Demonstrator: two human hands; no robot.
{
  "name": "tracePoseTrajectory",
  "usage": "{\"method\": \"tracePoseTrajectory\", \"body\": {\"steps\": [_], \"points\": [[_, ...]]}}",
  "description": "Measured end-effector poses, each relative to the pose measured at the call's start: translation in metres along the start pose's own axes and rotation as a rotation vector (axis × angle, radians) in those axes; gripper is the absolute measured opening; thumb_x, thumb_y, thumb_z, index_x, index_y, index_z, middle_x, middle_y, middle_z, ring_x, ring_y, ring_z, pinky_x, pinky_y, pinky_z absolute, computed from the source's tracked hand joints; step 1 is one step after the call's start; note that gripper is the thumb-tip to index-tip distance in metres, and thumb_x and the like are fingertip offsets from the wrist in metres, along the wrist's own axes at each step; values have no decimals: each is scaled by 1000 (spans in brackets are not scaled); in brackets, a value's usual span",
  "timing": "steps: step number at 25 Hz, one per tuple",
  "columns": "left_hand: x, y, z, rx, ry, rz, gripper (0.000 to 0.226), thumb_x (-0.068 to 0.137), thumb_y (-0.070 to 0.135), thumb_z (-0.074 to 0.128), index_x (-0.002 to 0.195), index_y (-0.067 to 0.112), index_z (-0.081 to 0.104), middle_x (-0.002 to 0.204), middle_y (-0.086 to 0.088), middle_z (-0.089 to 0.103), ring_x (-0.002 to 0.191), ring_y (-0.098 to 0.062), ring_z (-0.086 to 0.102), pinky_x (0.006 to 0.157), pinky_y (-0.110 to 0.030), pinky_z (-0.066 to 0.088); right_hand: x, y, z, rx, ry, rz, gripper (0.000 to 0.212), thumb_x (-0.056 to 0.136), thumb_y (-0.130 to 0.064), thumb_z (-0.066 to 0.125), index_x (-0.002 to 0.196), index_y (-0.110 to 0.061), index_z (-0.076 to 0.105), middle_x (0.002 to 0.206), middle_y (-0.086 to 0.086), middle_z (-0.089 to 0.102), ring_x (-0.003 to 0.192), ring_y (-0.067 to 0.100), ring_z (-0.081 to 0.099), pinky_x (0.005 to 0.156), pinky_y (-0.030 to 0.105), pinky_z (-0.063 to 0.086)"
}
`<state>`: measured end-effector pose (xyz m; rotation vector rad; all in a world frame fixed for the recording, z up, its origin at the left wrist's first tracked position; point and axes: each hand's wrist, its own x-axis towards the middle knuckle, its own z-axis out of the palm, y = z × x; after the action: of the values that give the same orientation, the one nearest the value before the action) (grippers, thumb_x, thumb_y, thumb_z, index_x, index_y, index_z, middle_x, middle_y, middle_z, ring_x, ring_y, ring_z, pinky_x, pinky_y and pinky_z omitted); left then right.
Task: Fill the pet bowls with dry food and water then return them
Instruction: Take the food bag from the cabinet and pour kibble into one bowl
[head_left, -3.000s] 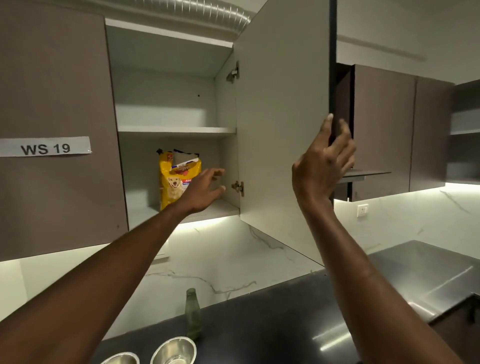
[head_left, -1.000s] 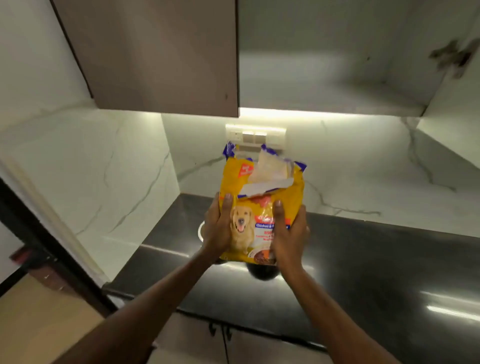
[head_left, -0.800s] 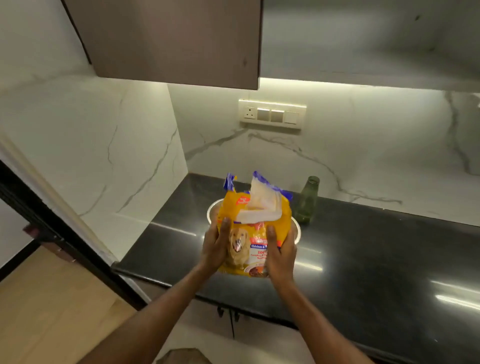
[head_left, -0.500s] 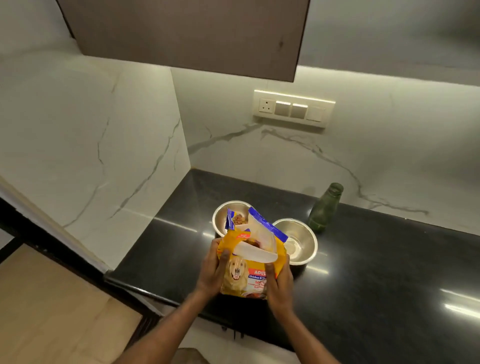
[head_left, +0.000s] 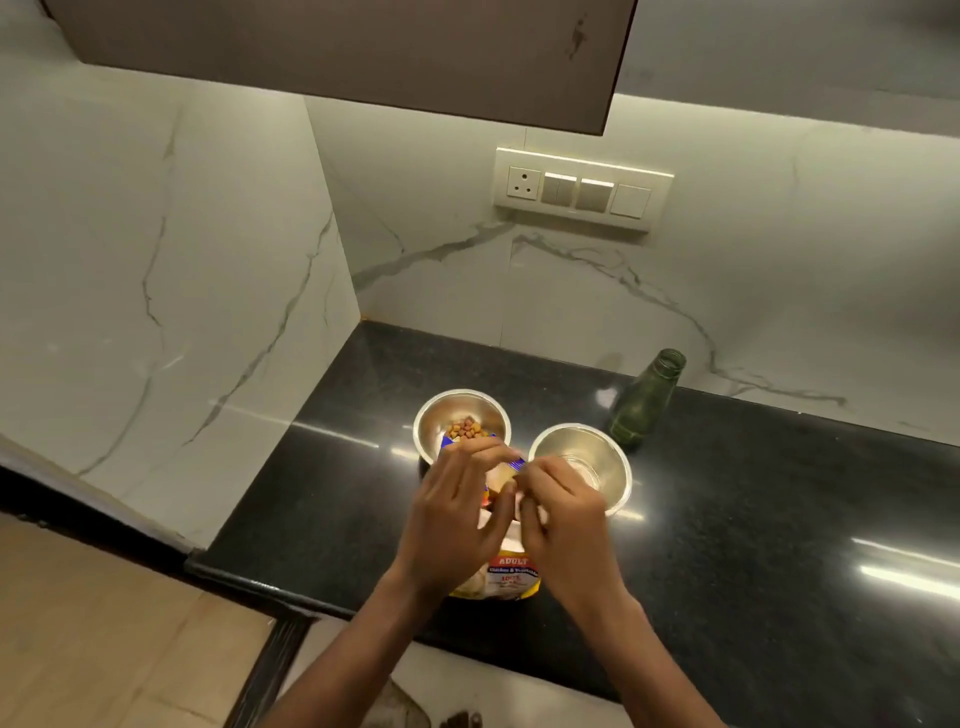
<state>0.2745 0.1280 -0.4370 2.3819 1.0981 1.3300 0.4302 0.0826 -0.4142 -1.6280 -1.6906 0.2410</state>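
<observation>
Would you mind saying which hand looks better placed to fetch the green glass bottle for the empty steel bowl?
Probably the right hand: the green glass bottle stands to its right, beyond the empty steel bowl; the left hand would cross over.

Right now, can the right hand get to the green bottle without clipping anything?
Probably yes. The right hand is busy on the food bag, but the green bottle stands uncapped beyond the right bowl, which sits low between them; reaching over or round it looks clear.
</observation>
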Motion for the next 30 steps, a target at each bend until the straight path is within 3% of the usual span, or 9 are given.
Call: {"method": "tracePoseTrajectory", "body": {"steps": [3,6,11,17,20,22,25,28,30], "points": [[12,-15,15,384,-207,23,25,97,28,61,118,20,72,114,-1,75,108,-21,71,104,-39,52,30,-3,19,-314,-366,74,25,98,-5,66,122,-10,71,116,8,72,102,25,71,84,36,61],[3,-49,4,541,-277,19,29,97,45,60,100,20,74,104,-1,75,100,-23,71,97,-44,55,37,-1,27,-472,-400,113,14,100,-16,71,114,-12,71,115,7,69,104,23,66,82,36,61],[-16,-71,-26,390,-304,305,20,98,37,68,94,19,77,106,0,76,103,-17,70,104,-43,56,37,-6,30,-574,-413,123,11,99,-19,74,110,-14,76,111,8,73,101,23,67,80,36,59],[-9,-44,-41,405,-279,107,13,93,35,72,95,23,67,89,3,73,91,-17,68,90,-33,56,31,-9,20,-573,-574,98,54,84,-34,90,127,-13,67,136,12,58,128,28,53,100,40,52],[-1,-9,-25,529,-248,-79,31,81,32,78,108,21,67,83,0,72,84,-20,69,87,-36,61,17,6,18,-487,-480,46,68,82,-55,85,132,-16,61,138,8,52,127,24,50,100,37,53],[-2,-5,-18,649,-305,-193,51,76,33,78,123,18,65,88,-4,72,87,-23,69,90,-41,60,7,21,18,-447,-354,17,70,83,-69,75,130,-18,62,132,5,57,120,21,53,96,33,54],[-26,-21,-15,765,-412,-235,61,85,34,71,141,17,54,123,-11,65,112,-29,62,98,-52,54,-9,41,21,-423,-289,-13,78,87,-70,63,139,-13,61,131,7,62,119,24,55,101,37,54],[-58,-45,-12,679,-472,-206,59,93,31,56,151,17,51,150,-8,56,137,-28,55,109,-54,51,-23,55,33,-372,-270,7,81,87,-59,59,152,-12,54,146,8,60,136,27,53,117,47,46],[-76,-62,-8,502,-475,-333,58,100,36,40,156,19,47,155,-3,54,144,-20,51,117,-47,45,-28,67,42,-271,-295,107,85,87,-56,59,160,-16,45,161,6,50,151,26,43,127,50,36]]}}
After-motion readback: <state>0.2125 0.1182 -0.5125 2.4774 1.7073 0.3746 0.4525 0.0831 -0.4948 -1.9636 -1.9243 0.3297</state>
